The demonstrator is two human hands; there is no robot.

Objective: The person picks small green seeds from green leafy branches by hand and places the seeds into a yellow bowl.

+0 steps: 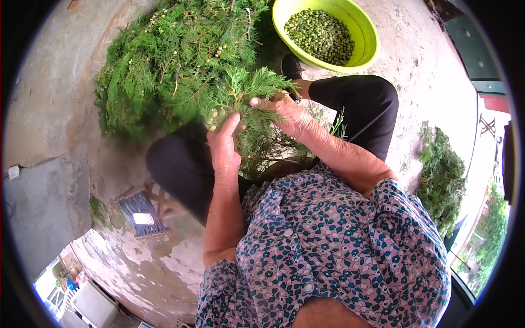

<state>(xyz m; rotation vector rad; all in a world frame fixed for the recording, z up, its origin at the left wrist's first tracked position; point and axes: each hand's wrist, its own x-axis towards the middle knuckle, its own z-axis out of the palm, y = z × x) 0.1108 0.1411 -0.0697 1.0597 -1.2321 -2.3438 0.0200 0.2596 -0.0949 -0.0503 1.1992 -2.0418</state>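
Observation:
Between my knees, both hands hold a green arborvitae sprig [240,88] with flat, scaly leaves. My left hand [222,143] grips it at the lower left, thumb up, beside a small cluster of pale green cones [213,117]. Foliage partly covers the fingers of that hand. My right hand [287,112] has hold of the sprig's right side, its thumb pointing left. A large heap of cut arborvitae branches [176,61] lies just beyond my hands. More loose branches [262,147] sit below them, between my legs.
A lime-green plastic basin [367,45] holds many small green cones [320,37], beyond my right knee. Another pile of branches [443,176] lies on the concrete floor to the right. At left stands a low folding stool [143,215] with a dark woven seat.

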